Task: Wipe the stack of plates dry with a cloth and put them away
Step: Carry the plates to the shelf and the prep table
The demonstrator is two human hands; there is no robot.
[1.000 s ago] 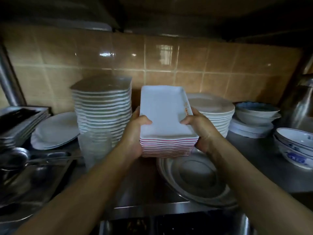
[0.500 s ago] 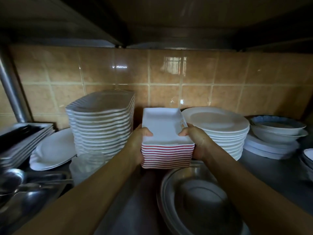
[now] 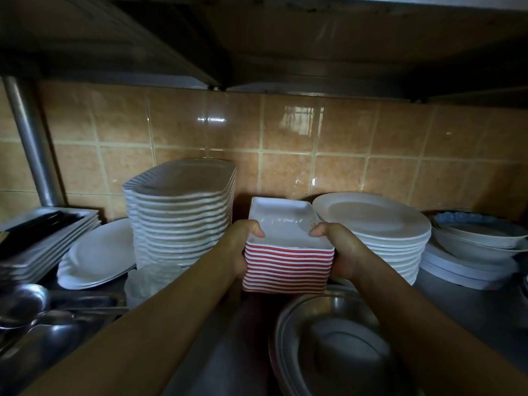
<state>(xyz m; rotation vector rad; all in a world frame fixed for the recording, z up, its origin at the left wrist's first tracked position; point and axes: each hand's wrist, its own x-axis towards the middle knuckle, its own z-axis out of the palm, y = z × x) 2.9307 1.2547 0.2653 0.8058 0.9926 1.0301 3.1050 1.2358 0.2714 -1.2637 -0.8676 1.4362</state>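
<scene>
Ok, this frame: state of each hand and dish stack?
left hand: grips the stack's left side.
right hand: grips its right side.
red-rimmed plate stack: held between both hands, level, between two stacks.
wavy plate stack: upright, untouched.
round plate stack: upright, untouched.

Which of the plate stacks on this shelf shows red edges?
The rectangular stack gripped between both hands, left hand and right hand. The tall wavy-edged stack and the round stack beside it are all white.
</scene>
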